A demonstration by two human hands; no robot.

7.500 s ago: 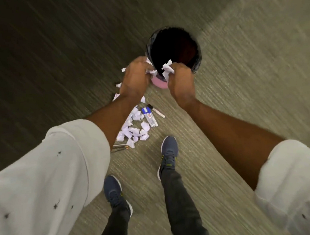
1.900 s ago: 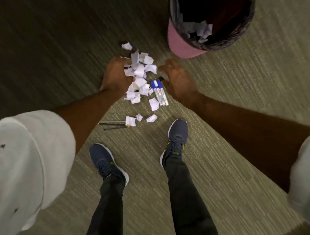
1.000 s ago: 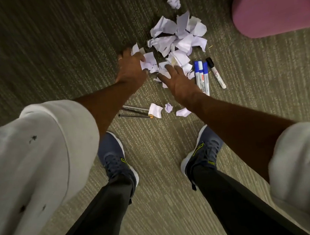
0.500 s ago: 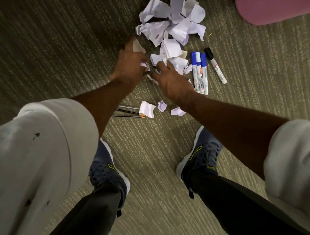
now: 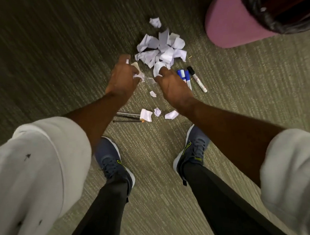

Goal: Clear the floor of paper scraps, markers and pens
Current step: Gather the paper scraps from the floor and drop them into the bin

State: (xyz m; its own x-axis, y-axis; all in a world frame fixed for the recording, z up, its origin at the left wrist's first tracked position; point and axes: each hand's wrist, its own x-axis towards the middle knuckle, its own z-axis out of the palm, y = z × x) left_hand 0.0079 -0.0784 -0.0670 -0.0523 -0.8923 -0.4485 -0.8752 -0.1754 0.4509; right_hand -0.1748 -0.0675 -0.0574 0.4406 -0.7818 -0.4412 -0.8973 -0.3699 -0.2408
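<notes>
Paper scraps (image 5: 161, 50) lie heaped on the floor (image 5: 54, 51) in your head view, just short of the pink bin (image 5: 235, 21) at the far right. Your left hand (image 5: 124, 77) curls round a few pieces. Your right hand (image 5: 174, 86) pinches one at the heap's near edge, so the hands are close together but not touching. Markers (image 5: 197, 80) lie just right of the right hand, and pens (image 5: 127, 117) lie nearer your shoes (image 5: 113, 164) among a few stray pieces. You look mid-gather. Next, I'd judge, scoop a fuller handful and lift it over the bin, minding that small pieces can slip between fingers.
</notes>
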